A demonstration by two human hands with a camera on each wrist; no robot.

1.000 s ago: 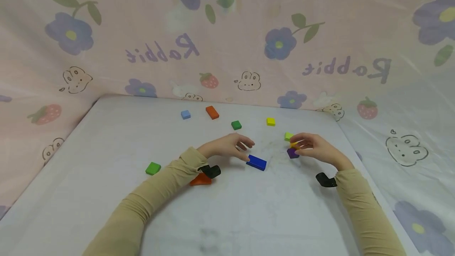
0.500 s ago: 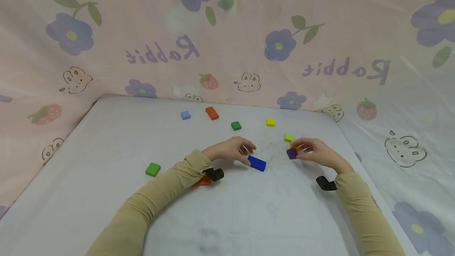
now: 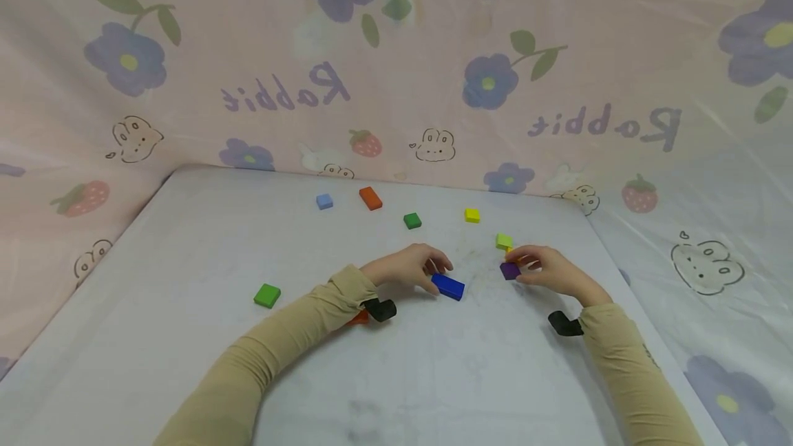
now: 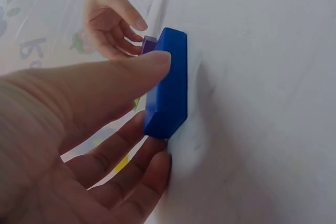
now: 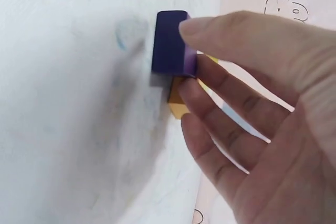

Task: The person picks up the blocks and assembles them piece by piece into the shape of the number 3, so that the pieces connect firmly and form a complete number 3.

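My left hand is at a long blue block lying on the white table. In the left wrist view, the thumb lies against one side of the blue block, with the fingers curled at its other side. Farther right, my right hand pinches a small purple block between thumb and fingers. The right wrist view has the purple block at the thumb tip, and an orange-yellow block beside it, partly hidden by the fingers. A lime block sits just beyond.
Toward the back are a light blue block, an orange-red block, a dark green block and a yellow block. A green block lies left. My left forearm partly covers an orange block. A printed curtain borders the table.
My left hand has moved right and slightly nearer, its fingers coming round the blue block. My right hand has shifted only slightly at the purple block. The blocks stay in place.
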